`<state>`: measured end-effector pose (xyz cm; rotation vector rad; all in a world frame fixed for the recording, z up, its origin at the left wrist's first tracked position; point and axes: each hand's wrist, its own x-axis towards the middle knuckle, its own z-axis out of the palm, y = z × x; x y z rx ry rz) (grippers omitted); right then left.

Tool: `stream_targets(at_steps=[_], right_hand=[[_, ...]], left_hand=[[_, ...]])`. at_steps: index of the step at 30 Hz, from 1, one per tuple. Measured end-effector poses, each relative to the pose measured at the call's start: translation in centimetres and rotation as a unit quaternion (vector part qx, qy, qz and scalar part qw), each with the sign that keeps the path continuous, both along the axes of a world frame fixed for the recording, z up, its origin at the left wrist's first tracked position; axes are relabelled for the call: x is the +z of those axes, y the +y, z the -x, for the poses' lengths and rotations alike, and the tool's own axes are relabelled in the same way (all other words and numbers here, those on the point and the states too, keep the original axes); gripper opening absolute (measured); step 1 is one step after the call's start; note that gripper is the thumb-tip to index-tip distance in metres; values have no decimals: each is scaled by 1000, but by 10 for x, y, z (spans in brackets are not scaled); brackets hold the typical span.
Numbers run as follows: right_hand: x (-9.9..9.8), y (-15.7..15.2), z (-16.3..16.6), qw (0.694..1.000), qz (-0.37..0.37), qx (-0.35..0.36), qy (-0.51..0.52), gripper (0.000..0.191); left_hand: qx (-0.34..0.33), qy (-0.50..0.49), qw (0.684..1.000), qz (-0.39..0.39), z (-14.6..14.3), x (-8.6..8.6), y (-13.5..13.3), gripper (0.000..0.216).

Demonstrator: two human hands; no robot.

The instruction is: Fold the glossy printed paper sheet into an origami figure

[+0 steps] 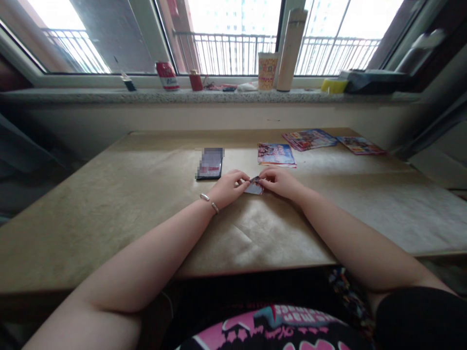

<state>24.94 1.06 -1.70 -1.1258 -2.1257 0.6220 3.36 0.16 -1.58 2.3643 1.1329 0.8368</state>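
Note:
Between my two hands is a small piece of folded paper (254, 188), white on its lower part and dark and coloured along the top. My left hand (232, 186) pinches its left side, with a silver bracelet on that wrist. The fingers of my right hand (279, 182) are closed on its upper right edge. Just beyond my left hand lies a dark phone or tablet (210, 163) with a blurred screen. Past my right hand rests a small stack of colourful printed sheets (276, 154).
More colourful printed sheets (310, 139) lie at the table's far right, with another pile (360, 145) beside them. On the windowsill (146, 96) stand a red can (167, 76), a red bottle (196, 80), a patterned cup (267, 71), a tall wooden-looking box (292, 51) and a yellow object (333, 86).

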Motion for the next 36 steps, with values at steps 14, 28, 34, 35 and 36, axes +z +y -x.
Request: stream_targets(at_steps=[14, 28, 34, 35, 36], right_hand=[[-1, -4, 1, 986, -92, -14, -140, 7], [11, -8, -2, 974, -88, 19, -209, 15], [19, -12, -5, 978, -56, 47, -197, 17], [19, -12, -6, 978, -50, 51, -195, 16], [19, -11, -7, 979, -45, 54, -193, 15]], left_hand=[[-1, 146, 982, -121, -5, 0, 0, 14], [3, 223, 966, -133, -3, 7, -3, 27], [-7, 259, 956, -136, 1, 11, -6, 29], [-7, 264, 955, -137, 1, 12, -7, 30], [-6, 269, 953, -138, 0, 13, -7, 30]])
